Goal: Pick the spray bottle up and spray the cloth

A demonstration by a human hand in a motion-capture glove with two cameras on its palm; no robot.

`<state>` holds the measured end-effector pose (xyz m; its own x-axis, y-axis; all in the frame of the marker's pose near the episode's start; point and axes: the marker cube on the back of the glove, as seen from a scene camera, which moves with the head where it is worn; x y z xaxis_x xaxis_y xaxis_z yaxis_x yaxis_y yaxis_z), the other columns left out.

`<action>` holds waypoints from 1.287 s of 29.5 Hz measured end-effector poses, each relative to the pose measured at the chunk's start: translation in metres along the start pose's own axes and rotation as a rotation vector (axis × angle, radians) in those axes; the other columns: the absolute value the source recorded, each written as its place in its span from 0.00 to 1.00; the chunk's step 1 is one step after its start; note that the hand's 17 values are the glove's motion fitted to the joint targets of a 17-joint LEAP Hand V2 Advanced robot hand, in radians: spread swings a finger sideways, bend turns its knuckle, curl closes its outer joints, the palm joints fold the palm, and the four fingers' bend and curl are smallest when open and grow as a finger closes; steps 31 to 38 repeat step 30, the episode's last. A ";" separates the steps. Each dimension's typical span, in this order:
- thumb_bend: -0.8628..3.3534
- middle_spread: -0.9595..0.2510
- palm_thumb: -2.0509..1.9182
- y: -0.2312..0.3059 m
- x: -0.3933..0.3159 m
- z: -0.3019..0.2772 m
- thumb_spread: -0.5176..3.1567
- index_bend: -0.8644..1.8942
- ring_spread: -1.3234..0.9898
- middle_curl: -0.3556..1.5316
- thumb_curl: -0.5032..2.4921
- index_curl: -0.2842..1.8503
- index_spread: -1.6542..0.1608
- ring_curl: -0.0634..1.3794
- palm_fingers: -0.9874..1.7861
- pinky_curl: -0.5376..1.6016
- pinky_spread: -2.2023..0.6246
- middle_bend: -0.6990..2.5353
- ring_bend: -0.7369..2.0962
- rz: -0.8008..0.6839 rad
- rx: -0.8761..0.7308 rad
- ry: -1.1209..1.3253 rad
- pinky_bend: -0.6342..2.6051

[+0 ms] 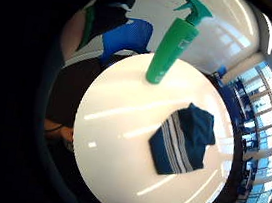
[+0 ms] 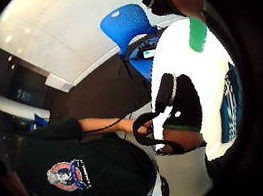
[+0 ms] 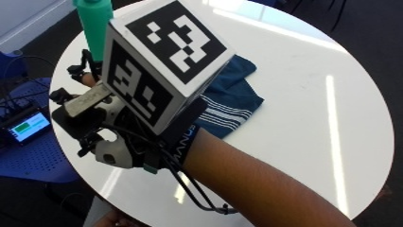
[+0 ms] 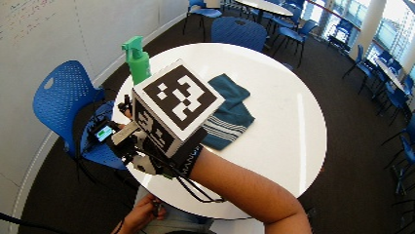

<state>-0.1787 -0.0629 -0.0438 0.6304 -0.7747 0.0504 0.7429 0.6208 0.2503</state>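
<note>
On the far left part of the round white tabletop [image 3: 302,94] stands the green plastic spray bottle with its darker green trigger head [image 4: 136,61], upright and untouched; the little finger side palm view shows its whole length, base on the tabletop, trigger head on top. Just to its right lies the folded dark blue cloth with white stripes along one end [image 4: 228,112], flat on the tabletop, near the bottle but apart from it.

Gloved right hand [image 3: 116,144] hovers over the near left edge of the tabletop, nearer than both things, the forearm reaching in from the near side. It holds nothing that the views show. State of its fingers: cannot tell, since the rig on the back of the hand covers them in both outside views and neither palm view shows them plainly. Both palm views look out at bottle and cloth from some way off, so the palm is not yet close to either.

The person's bare hand [image 4: 139,214] sits low at the near edge, below the tabletop. Blue plastic chair [image 4: 55,105] stands left of the table, a small lit screen [image 3: 28,126] on it.

Progress, judged: nothing done yet. Bottle not lifted, cloth looks unsprayed. Left to do: reach to the bottle, close round its neck, lift, aim the nozzle at the cloth, squeeze the trigger.
</note>
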 end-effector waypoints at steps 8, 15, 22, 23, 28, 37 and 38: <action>0.20 0.70 0.71 0.002 -0.006 0.000 0.45 0.38 0.54 0.37 0.41 0.31 0.66 0.27 0.57 0.36 0.85 0.27 0.36 -0.004 0.002 0.005 0.24; 0.20 0.70 0.71 0.004 -0.011 0.002 0.45 0.38 0.54 0.37 0.40 0.31 0.66 0.27 0.57 0.36 0.85 0.27 0.36 -0.013 -0.012 0.004 0.24; 0.20 0.70 0.71 0.006 -0.014 0.006 0.45 0.38 0.54 0.37 0.40 0.31 0.66 0.27 0.57 0.36 0.85 0.27 0.36 -0.017 -0.024 -0.002 0.24; 0.20 0.70 0.71 0.006 -0.015 0.006 0.45 0.38 0.54 0.37 0.40 0.31 0.66 0.27 0.57 0.36 0.85 0.27 0.36 -0.017 -0.024 -0.003 0.24; 0.20 0.70 0.71 0.007 -0.016 0.006 0.45 0.38 0.54 0.37 0.40 0.32 0.66 0.27 0.57 0.36 0.85 0.27 0.36 -0.020 -0.025 -0.002 0.24; 0.20 0.70 0.71 0.007 -0.017 0.006 0.45 0.38 0.54 0.37 0.40 0.32 0.66 0.27 0.57 0.36 0.85 0.27 0.36 -0.021 -0.025 -0.002 0.24; 0.20 0.70 0.71 0.007 -0.017 0.006 0.45 0.38 0.54 0.37 0.40 0.32 0.66 0.27 0.57 0.36 0.85 0.27 0.36 -0.021 -0.025 -0.002 0.24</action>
